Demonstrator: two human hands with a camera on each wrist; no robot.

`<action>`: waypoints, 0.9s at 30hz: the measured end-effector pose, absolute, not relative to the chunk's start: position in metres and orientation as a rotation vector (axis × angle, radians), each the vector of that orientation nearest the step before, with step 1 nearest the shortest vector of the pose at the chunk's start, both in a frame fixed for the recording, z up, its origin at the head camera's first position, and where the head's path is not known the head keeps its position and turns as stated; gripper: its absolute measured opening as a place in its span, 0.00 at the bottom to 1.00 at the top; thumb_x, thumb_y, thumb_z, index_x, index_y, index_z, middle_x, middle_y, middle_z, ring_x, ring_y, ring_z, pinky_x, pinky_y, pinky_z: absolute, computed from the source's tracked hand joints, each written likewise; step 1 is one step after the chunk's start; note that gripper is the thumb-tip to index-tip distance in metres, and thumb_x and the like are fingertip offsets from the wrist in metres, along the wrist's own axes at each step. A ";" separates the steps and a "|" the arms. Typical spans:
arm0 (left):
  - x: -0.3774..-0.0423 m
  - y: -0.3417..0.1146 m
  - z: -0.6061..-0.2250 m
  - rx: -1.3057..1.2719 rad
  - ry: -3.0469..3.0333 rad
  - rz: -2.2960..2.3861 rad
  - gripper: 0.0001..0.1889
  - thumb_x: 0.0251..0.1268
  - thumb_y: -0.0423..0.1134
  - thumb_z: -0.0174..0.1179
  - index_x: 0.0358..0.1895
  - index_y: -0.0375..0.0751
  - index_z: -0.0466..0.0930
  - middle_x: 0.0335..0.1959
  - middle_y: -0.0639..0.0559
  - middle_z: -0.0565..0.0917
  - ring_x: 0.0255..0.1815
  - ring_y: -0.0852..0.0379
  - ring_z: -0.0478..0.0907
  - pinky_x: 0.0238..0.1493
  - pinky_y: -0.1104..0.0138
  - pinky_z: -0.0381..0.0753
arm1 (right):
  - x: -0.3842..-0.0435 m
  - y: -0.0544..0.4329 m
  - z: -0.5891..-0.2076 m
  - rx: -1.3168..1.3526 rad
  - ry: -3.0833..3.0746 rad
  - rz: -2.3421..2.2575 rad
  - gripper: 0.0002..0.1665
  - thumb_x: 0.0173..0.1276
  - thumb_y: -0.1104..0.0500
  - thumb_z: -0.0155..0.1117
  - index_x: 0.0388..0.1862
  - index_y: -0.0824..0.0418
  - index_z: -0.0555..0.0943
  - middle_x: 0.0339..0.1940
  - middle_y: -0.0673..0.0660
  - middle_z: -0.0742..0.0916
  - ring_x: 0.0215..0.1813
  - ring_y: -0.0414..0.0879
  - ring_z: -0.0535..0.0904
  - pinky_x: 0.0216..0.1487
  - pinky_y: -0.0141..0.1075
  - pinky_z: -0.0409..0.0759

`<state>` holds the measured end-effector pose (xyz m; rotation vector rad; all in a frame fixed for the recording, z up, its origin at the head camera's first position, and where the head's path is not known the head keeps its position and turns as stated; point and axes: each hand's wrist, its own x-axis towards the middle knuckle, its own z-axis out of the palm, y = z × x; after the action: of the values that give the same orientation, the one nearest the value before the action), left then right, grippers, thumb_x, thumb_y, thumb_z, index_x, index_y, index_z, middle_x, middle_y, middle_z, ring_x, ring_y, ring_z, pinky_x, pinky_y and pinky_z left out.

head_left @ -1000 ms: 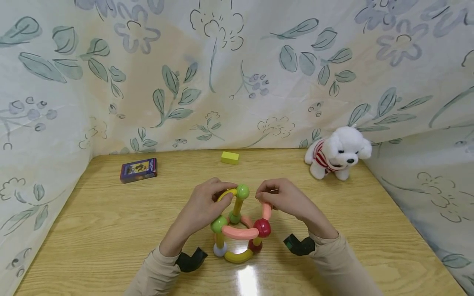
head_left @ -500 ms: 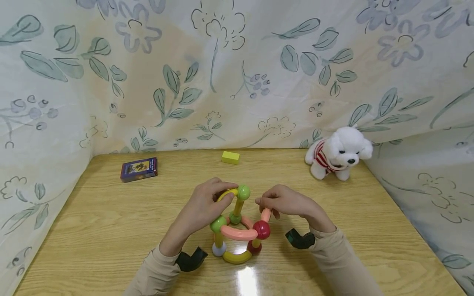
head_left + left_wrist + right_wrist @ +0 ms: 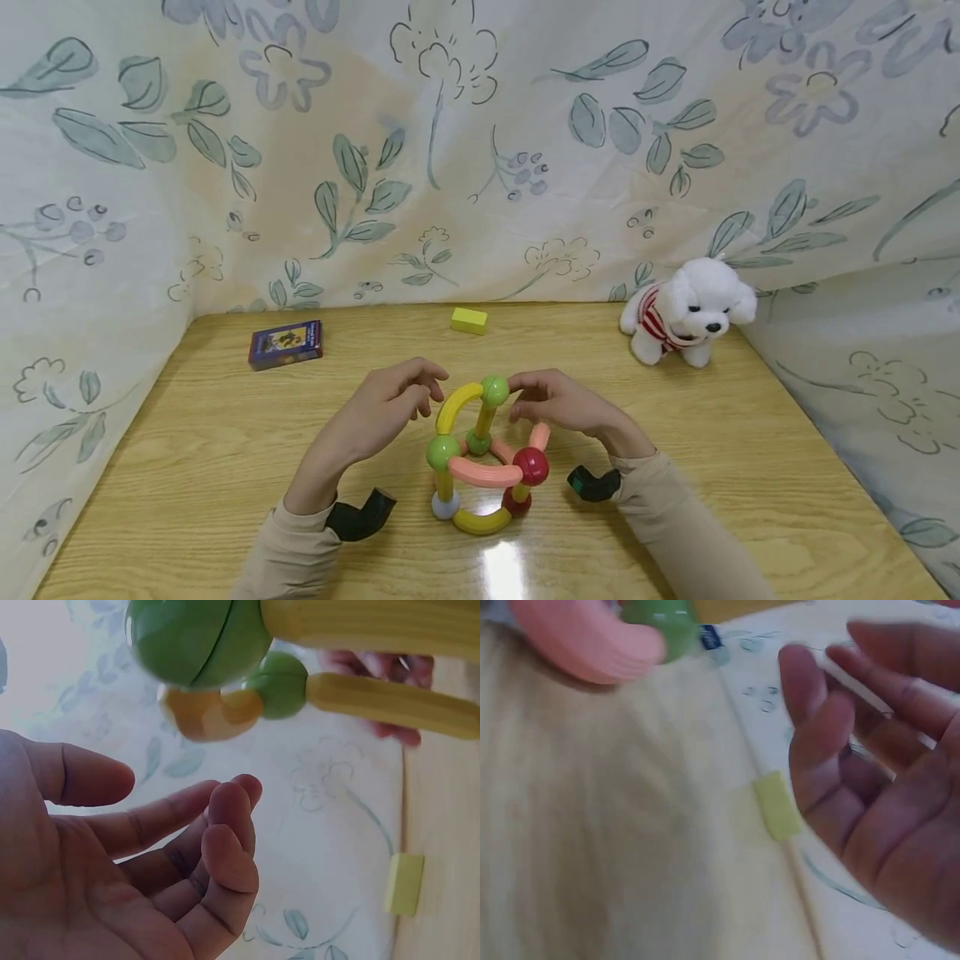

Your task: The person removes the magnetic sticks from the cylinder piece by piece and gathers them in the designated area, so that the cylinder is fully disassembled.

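Observation:
A frame of magnetic balls and rods stands on the table in the head view. Its upper ring has a near green ball [image 3: 443, 452], a far green ball [image 3: 495, 390] and a red ball [image 3: 531, 466]. A yellow curved rod [image 3: 455, 408] links the two green balls; a pink curved rod [image 3: 486, 474] runs to the red one. Another pink rod [image 3: 540, 436] juts from the red ball with its far end free. My left hand [image 3: 378, 412] hovers left of the frame, fingers loosely bent, holding nothing. My right hand [image 3: 566, 404] has its fingertips beside the far green ball; whether they touch cannot be told.
At the back left lies a dark blue card box [image 3: 286, 344]. A yellow block [image 3: 468, 321] sits near the rear edge, and a white plush dog [image 3: 697, 304] stands at the back right. Floral cloth [image 3: 480, 167] hangs behind the table [image 3: 187, 467].
My left hand has let go of the yellow curved rod and drawn back left. My right hand has left the jutting pink rod and moved toward the far green ball.

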<state>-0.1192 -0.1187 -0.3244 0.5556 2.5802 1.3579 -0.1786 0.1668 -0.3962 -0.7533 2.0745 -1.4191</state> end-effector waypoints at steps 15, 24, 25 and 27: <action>-0.120 -0.113 -0.327 0.551 2.600 1.358 0.17 0.71 0.32 0.41 0.53 0.41 0.79 0.39 0.48 0.84 0.35 0.56 0.77 0.34 0.63 0.74 | -0.177 0.148 -0.412 -0.901 1.876 -1.544 0.18 0.72 0.65 0.57 0.59 0.69 0.77 0.58 0.72 0.81 0.53 0.40 0.81 0.55 0.35 0.81; -0.120 -0.113 -0.327 0.570 2.632 1.318 0.14 0.73 0.36 0.47 0.54 0.41 0.79 0.38 0.49 0.84 0.35 0.58 0.77 0.34 0.65 0.74 | -0.177 0.151 -0.410 -0.790 1.994 -1.584 0.15 0.69 0.65 0.61 0.54 0.66 0.79 0.50 0.65 0.85 0.49 0.44 0.83 0.52 0.38 0.83; -0.120 -0.113 -0.327 0.581 2.635 1.307 0.14 0.72 0.37 0.49 0.54 0.41 0.79 0.38 0.50 0.83 0.35 0.58 0.77 0.34 0.66 0.74 | -0.177 0.152 -0.410 -0.781 2.018 -1.589 0.15 0.69 0.65 0.62 0.53 0.66 0.80 0.49 0.64 0.85 0.48 0.44 0.83 0.51 0.37 0.83; -0.119 -0.113 -0.327 0.593 2.632 1.290 0.14 0.70 0.40 0.55 0.55 0.41 0.79 0.39 0.50 0.83 0.35 0.58 0.76 0.34 0.67 0.75 | -0.177 0.154 -0.409 -0.769 2.061 -1.604 0.14 0.68 0.66 0.62 0.53 0.67 0.80 0.48 0.64 0.86 0.47 0.43 0.83 0.50 0.36 0.83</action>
<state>-0.1195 -0.1130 -0.3266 0.5933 2.6317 1.2899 -0.1774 0.1543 -0.4086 -0.7693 2.0607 -1.6039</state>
